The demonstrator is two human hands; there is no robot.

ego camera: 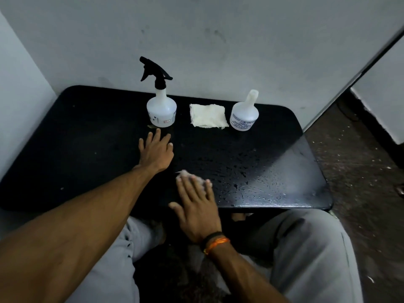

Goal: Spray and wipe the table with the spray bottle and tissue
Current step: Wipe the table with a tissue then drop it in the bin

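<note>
On the black table [65, 149] in your head view, your left hand [156, 153] lies flat near the centre with its fingers spread and nothing under or inside it, the fingertips reaching toward twelve o'clock and stopping just short of the spray bottle [161, 106]. That bottle stands upright at about eleven o'clock from the table's centre, close to the wall [218, 40]; its body is white and translucent, its trigger head black with the nozzle turned toward nine o'clock. Your right hand [196, 206] rests palm-down at the near edge, around six o'clock, fingers extended and pressing a crumpled tissue [185, 174] against the surface; only a pale bit of it shows past your fingertips. A black and orange wristband [215, 241] circles that wrist. Water droplets [251, 171] bead across the table from the middle out to four o'clock, shining where light falls. At twelve o'clock a folded white cloth [207, 115] lies flat, well apart from both hands, and just beside it at one o'clock stands a second white bottle [244, 113] with an open neck and no sprayer. Your grey trousers [306, 248] show below the table.
</note>
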